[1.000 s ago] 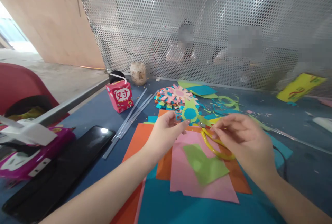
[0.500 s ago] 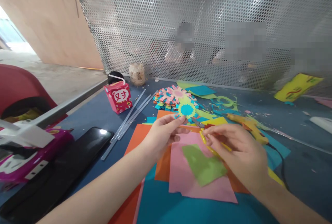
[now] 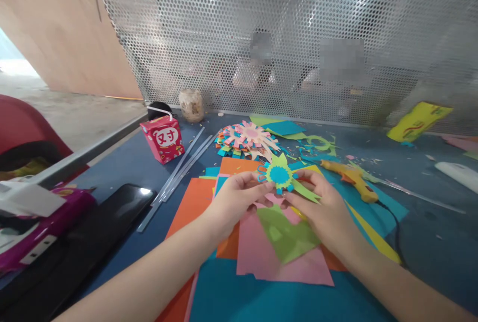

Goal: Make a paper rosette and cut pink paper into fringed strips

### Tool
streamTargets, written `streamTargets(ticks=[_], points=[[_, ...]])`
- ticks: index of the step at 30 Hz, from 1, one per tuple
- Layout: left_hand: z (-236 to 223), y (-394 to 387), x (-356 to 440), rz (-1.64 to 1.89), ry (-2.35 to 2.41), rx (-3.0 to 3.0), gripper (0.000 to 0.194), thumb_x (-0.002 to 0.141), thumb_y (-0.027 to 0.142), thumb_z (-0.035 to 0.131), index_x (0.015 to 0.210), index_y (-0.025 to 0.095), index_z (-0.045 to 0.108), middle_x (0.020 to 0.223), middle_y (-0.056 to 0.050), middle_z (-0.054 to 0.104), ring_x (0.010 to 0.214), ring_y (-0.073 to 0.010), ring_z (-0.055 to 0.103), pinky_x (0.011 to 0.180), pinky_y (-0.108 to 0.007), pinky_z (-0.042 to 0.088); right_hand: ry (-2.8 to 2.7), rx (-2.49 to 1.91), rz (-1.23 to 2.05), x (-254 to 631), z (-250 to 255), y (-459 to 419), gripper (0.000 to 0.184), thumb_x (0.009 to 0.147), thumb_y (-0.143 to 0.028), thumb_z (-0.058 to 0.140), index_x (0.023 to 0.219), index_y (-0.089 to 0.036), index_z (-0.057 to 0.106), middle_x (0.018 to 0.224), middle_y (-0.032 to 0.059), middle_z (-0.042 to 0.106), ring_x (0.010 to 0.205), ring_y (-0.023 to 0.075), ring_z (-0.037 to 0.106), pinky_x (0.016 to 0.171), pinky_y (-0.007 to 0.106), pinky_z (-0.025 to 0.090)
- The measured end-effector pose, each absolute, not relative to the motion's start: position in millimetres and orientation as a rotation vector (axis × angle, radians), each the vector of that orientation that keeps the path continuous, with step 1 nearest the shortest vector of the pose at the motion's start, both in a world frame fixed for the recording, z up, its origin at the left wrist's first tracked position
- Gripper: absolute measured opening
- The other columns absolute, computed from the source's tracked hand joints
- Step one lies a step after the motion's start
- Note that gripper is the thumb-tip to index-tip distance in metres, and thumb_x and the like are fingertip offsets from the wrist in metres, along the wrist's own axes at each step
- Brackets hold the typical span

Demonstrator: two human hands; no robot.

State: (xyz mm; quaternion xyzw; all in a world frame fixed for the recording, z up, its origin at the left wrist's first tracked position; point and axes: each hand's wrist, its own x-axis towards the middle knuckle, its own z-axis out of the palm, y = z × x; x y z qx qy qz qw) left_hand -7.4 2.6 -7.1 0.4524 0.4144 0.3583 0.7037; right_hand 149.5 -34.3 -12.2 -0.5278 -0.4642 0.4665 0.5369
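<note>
A paper flower (image 3: 279, 174), with a blue centre, a light green ring and blue looped petals, is held up between both hands. My left hand (image 3: 244, 195) pinches its left edge, thumb in front. My right hand (image 3: 317, 200) is closed on its right edge, where pointed light green paper strips (image 3: 306, 191) stick out. Below the right fingers a bit of yellow scissors handle (image 3: 298, 213) shows; whether the hand still holds the scissors I cannot tell. Under the hands lie a green paper scrap (image 3: 287, 240) and a pink sheet (image 3: 257, 262).
Finished paper flowers (image 3: 250, 135) are piled behind the hands. A yellow glue gun (image 3: 353, 177) lies to the right, clear sticks (image 3: 179, 172) to the left. Further left are a red drink carton (image 3: 163, 140) and a black phone (image 3: 108, 232). A perforated metal screen (image 3: 224, 13) closes the back.
My right hand has moved in to the flower and now grips its right side. The scissors, earlier plainly in that hand, are mostly hidden. The flower sits slightly lower and further right.
</note>
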Motion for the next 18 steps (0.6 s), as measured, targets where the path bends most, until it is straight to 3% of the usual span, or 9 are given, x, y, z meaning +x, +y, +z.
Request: streamTargets(ticks=[6,13,18], points=[[-9.2,3.2,-6.3,0.821,0.946,1.043,0.025,0.066,0.036,0.071,0.064,0.016,0.054,0.051,0.005,0.05,0.044,-0.0046,0.043,0.042,-0.019,0.025,-1.113,-1.245,1.106,149.8,-13.7,-33.6,0.034,0.066,-0.028,0.075,0.088,-0.024,0.051,0.074,-0.0051,0.066,0.057,0.0118,0.064,0.05,0.021,0.047],[-5.4,2.0,-8.5,0.87,0.89,0.961,0.029,0.058,0.033,0.076,0.064,0.016,0.053,0.056,0.004,0.053,0.052,-0.0059,0.048,0.047,-0.019,0.03,-0.956,-1.169,1.269,146.4,-12.2,-31.9,0.05,0.056,-0.024,0.08,0.092,-0.023,0.045,0.064,-0.0043,0.067,0.057,0.0141,0.064,0.051,0.024,0.051],[-5.4,0.1,-7.5,0.858,0.948,1.059,0.025,0.064,0.036,0.071,0.064,0.016,0.057,0.056,0.003,0.053,0.05,-0.0069,0.044,0.047,-0.021,0.028,-0.903,-1.143,1.297,141.2,-9.0,-31.9,0.054,0.054,-0.021,0.081,0.096,-0.022,0.046,0.073,-0.0014,0.07,0.065,0.0151,0.066,0.052,0.023,0.053]])
